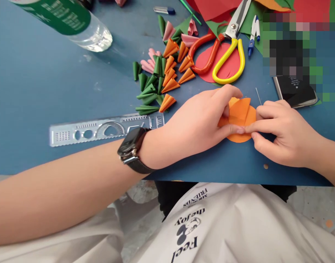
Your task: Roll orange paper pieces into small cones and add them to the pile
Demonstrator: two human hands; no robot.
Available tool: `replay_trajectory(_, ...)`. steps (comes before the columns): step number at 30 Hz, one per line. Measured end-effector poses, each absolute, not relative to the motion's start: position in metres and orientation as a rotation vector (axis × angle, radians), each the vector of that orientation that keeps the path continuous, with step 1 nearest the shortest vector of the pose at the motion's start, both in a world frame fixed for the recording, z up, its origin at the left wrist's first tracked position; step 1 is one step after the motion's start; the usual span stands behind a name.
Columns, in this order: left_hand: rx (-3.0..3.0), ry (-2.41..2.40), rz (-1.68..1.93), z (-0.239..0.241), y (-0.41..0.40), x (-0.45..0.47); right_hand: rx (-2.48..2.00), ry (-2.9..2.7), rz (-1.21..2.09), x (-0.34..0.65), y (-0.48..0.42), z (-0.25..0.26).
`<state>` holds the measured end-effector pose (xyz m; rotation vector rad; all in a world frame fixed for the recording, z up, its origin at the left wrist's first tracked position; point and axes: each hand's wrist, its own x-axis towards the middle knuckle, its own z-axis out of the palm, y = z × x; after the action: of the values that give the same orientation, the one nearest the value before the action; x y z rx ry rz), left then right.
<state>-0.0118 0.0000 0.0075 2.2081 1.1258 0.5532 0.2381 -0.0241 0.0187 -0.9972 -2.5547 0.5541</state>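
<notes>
On near right of blue tabletop (25, 91), head view: round orange paper piece (238, 116), seemingly folded, clamped in both hands — left hand (197, 117) pinching at its left, right hand (282, 135) at its right, fingertips of both nearly meeting. Shaping seems in hand: best press lightly, match edges before creasing, hold left hand steady. Small orange paper cones (171, 86) lie left, farther off.
</notes>
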Motion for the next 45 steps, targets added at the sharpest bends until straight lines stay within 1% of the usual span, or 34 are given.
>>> replay_trajectory(7, 2.133, 1.122, 0.553, 0.011, -0.001, -0.009, -1.008, -2.510, 0.521, 0.238, -0.020, 0.017)
replay_trajectory(14, 2.171, 1.112, 0.558, 0.010, -0.002, -0.010, -1.128, -2.564, 0.235, 0.241, -0.015, 0.010)
replay_trajectory(18, 2.180, 1.158, 0.478, 0.014, -0.003, -0.008, -1.254, -2.598, 0.005, 0.239, -0.013, 0.010)
replay_trajectory(21, 2.196, 1.189, 0.414, 0.017, -0.004, -0.006, -1.331, -2.618, -0.072, 0.236, -0.013, 0.009)
replay_trajectory(24, 2.233, 1.169, 0.431, 0.016, -0.003, -0.006, -1.389, -2.562, -0.132, 0.233, -0.012, 0.004)
replay_trajectory(26, 2.282, 1.136, 0.468, 0.013, -0.003, -0.007, -1.341, -2.513, -0.099, 0.232, -0.010, 0.000)
replay_trajectory(31, 2.382, 1.032, 0.536, 0.007, 0.000, -0.010, -1.094, -2.486, 0.111, 0.229, -0.006, -0.005)
replay_trajectory(38, 2.425, 0.970, 0.615, 0.009, -0.002, -0.015, -1.020, -2.321, 0.266, 0.231, -0.008, 0.003)
replay_trajectory(42, 2.406, 0.947, 0.718, 0.008, -0.004, -0.017, -1.073, -2.019, 0.589, 0.230, -0.013, 0.007)
replay_trajectory(45, 2.267, 0.889, 0.854, 0.006, -0.006, -0.016, -1.149, -1.748, 0.836, 0.229, -0.015, 0.006)
